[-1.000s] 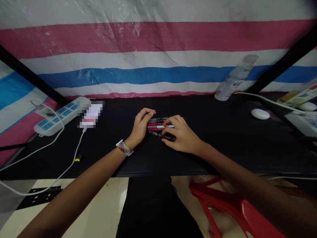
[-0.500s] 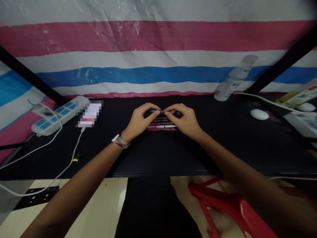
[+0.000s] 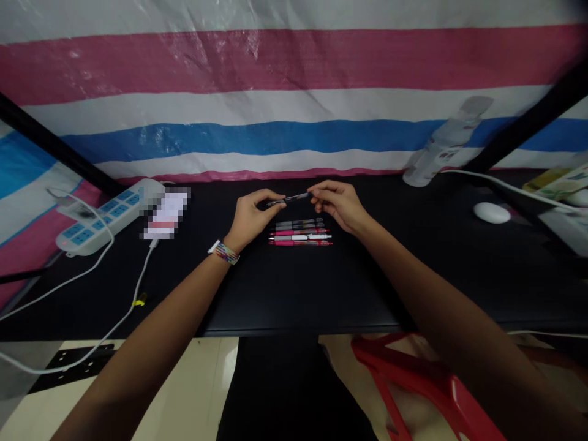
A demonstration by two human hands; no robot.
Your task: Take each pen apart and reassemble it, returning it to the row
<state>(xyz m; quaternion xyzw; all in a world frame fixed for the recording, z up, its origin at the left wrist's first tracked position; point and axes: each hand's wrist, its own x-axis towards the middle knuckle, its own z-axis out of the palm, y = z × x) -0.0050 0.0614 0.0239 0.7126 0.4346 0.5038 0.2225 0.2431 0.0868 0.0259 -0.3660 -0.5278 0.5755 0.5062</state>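
Note:
A dark pen (image 3: 297,198) is held between my two hands, its right end a little higher than its left. My left hand (image 3: 254,215) pinches the left end between thumb and fingers. At the other end, the fingertips of my right hand (image 3: 339,203) are closed on the pen. Just below it, several pens lie side by side on the black table (image 3: 294,288): a red and grey pen (image 3: 301,243) nearest me, then a white pen (image 3: 303,237), a pink and grey pen (image 3: 298,232), and dark pens (image 3: 301,223) behind.
On the left are a power strip (image 3: 103,223), a phone (image 3: 166,211) with a white cable (image 3: 146,263), and a yellow tag (image 3: 139,300). A clear bottle (image 3: 432,156) and a white mouse (image 3: 491,212) stand to the right. Below the table edge is a red stool (image 3: 413,373).
The held pen has come up off the row and tilted, right end higher. My hands have moved slightly apart, uncovering the pens below. The view has shifted a little.

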